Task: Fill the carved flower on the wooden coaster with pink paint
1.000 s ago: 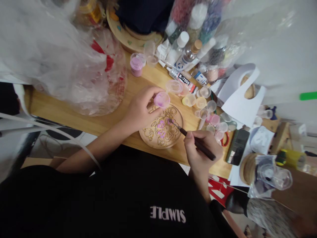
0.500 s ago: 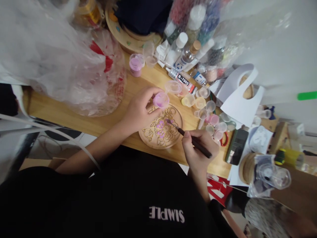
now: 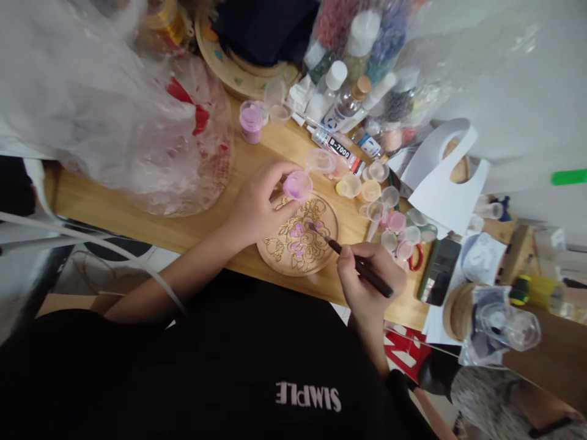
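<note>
A round wooden disc [image 3: 282,255] with gold flower outlines, partly filled in pink, lies near the front edge of the wooden table [image 3: 114,211]. My left hand [image 3: 257,201] is closed on a small pink paint cup [image 3: 298,184], held at the disc's far edge. My right hand [image 3: 369,278] grips a dark paintbrush [image 3: 355,264]; its tip rests on the flower at the disc's middle.
Several small paint cups [image 3: 389,211] cluster right of the disc. A B-7000 glue tube [image 3: 337,146], bottles [image 3: 348,101] and a purple pot [image 3: 251,121] stand behind. A crumpled plastic bag [image 3: 114,104] fills the left. A phone [image 3: 439,264] lies at right.
The brush tip has shifted slightly left and inward over the flower. My left hand and the pink cup have stayed in place.
</note>
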`<state>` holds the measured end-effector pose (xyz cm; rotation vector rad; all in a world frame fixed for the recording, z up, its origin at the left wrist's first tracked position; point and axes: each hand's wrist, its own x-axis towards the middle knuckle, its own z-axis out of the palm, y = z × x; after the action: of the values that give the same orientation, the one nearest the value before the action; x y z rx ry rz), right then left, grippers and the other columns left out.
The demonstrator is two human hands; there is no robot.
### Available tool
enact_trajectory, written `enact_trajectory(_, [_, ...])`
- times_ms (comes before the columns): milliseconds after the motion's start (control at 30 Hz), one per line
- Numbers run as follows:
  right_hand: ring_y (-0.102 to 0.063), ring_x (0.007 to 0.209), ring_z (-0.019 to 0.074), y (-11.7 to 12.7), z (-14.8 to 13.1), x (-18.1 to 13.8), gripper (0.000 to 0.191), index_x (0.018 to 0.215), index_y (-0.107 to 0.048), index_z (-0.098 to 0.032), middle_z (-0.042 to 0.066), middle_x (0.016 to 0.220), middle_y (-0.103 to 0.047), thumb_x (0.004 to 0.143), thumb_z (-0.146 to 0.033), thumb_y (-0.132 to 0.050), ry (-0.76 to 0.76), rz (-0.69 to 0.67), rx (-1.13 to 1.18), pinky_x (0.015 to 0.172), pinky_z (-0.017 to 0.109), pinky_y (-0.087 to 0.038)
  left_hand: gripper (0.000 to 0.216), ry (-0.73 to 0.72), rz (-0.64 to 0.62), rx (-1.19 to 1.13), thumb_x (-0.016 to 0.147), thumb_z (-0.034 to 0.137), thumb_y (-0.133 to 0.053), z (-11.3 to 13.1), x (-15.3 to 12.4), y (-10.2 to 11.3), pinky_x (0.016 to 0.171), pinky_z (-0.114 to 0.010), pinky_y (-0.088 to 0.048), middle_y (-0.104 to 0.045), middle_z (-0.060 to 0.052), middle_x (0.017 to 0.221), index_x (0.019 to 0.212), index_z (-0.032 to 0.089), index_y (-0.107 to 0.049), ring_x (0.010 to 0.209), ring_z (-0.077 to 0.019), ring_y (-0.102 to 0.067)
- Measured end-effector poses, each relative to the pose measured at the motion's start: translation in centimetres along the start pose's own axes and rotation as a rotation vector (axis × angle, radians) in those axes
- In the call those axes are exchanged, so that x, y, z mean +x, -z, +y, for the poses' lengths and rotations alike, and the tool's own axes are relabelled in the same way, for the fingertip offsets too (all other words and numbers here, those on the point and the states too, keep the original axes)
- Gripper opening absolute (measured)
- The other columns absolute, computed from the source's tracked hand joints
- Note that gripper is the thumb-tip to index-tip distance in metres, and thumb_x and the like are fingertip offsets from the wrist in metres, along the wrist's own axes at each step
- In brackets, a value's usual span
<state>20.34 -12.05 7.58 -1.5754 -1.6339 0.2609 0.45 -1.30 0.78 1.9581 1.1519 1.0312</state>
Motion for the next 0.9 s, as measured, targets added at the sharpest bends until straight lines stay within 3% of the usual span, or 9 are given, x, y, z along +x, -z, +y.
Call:
enact_trajectory(567, [-0.06, 0.047, 0.0083, -0.12, 0.08, -0.12, 0.021, 0.081, -0.064, -0.025, -0.009, 0.062, -0.066, 0.094, -0.011, -0.072, 0.027, -0.009, 0.034, 0.046, 0.019, -0.043, 0.038, 0.028, -0.014, 0.057, 0.095, 0.016, -0.074, -0.12, -0.08, 0.0, 0.104, -0.036, -0.063, -0.077, -0.005, 0.125, 0.132, 0.022, -0.066, 0.113, -0.0222, -0.074])
enact_trajectory(900, [-0.058, 0.046, 0.0087, 0.16, -0.08, -0.24, 0.02, 0.08, -0.065, -0.025, -0.009, 0.061, -0.066, 0.095, -0.013, -0.072, 0.018, -0.03, 0.021, 0.044, 0.021, -0.039, 0.038, -0.068, 0.028, -0.014, 0.093, 0.013, -0.071, -0.59, -0.03, -0.29, 0.095, -0.032, -0.064, -0.079, -0.005, 0.122, 0.129, 0.022, -0.066, 0.109, -0.0205, -0.076])
